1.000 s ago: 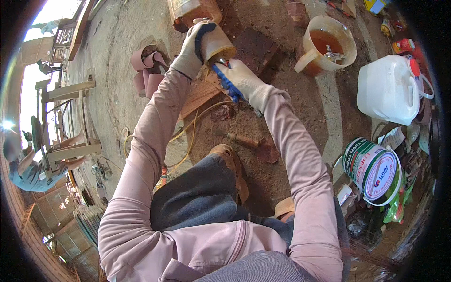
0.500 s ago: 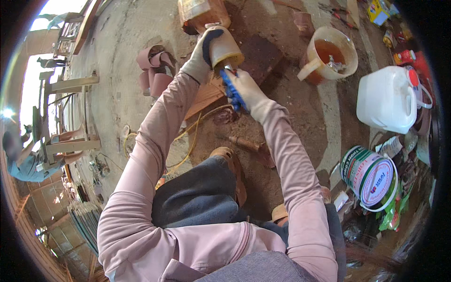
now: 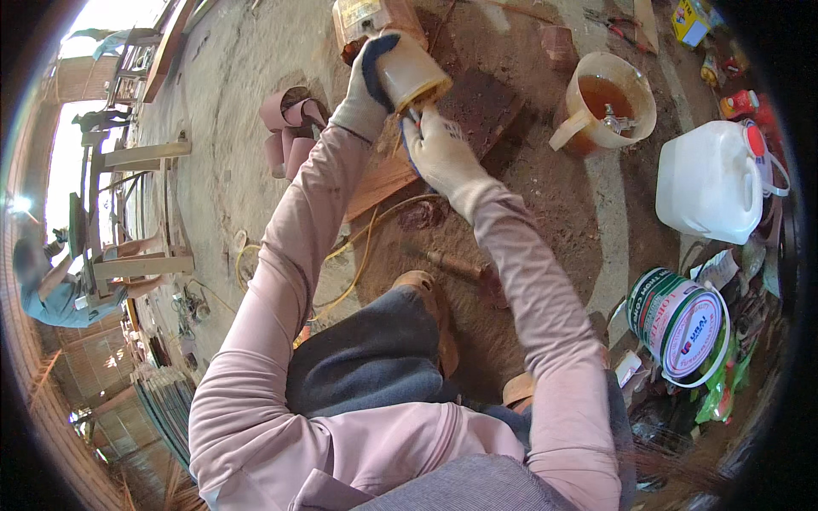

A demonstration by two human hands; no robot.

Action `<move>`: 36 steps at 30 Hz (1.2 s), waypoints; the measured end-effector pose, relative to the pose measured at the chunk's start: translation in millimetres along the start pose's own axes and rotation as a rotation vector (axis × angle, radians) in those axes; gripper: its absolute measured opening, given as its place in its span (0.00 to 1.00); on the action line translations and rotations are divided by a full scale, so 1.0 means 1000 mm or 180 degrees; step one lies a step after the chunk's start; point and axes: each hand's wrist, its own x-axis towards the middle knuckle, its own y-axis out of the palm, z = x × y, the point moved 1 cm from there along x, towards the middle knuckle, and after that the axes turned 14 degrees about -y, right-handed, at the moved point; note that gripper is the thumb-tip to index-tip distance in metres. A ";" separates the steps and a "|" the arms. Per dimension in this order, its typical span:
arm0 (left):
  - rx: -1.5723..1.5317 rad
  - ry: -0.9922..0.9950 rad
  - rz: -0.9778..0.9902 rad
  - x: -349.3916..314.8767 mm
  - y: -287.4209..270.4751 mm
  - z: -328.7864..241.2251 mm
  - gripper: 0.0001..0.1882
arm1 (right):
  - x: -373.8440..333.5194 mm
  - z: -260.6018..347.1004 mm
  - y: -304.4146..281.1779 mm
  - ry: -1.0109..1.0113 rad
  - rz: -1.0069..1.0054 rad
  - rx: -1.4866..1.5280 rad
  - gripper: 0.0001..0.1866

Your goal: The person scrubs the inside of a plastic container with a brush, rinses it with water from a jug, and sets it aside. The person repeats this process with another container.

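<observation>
My left hand point(image 3: 360, 95), in a white glove with a dark palm, is wrapped round a pale plastic cup point(image 3: 412, 73). The cup is tilted, its mouth toward me, and yellowish residue coats the rim. Just below the mouth, my right hand point(image 3: 445, 155), gloved in white and blue, is closed on a slim tool point(image 3: 414, 114). Its tip is at the cup's mouth; my fingers hide most of it, so I cannot make out its kind. Behind the cup stands a stained jug-like container point(image 3: 375, 15). A reddish wooden board point(image 3: 375, 186) lies on the ground under my hands.
To the right are a handled pitcher point(image 3: 641, 95) of amber liquid, a white jerrycan point(image 3: 703, 183) with a red cap, and a green-and-white bucket point(image 3: 665, 319). Curled sanding strips point(image 3: 290, 128) and a yellow cable point(image 3: 368, 247) lie leftward. Another person point(image 3: 55, 294) is at far left.
The cup has tipped further, its mouth shifting slightly right. My right hand has turned, so its back now shows instead of the blue palm side. The view has shifted slightly.
</observation>
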 end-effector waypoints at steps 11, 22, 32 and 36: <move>0.0150 -0.0412 -0.0672 -0.013 -0.010 0.038 0.13 | -0.011 -0.049 -0.036 -0.0329 0.1107 -0.2049 0.15; 0.0342 -0.0367 -0.0860 -0.006 -0.043 0.041 0.13 | -0.031 -0.033 -0.010 0.0381 0.1257 -0.1172 0.14; 0.0457 -0.0220 -0.0525 0.018 -0.040 0.029 0.18 | -0.046 -0.022 0.043 0.1455 0.0297 0.0617 0.19; 0.0363 -0.0523 -0.0685 -0.012 -0.031 0.049 0.10 | -0.050 -0.025 0.014 0.2442 0.0569 0.2562 0.13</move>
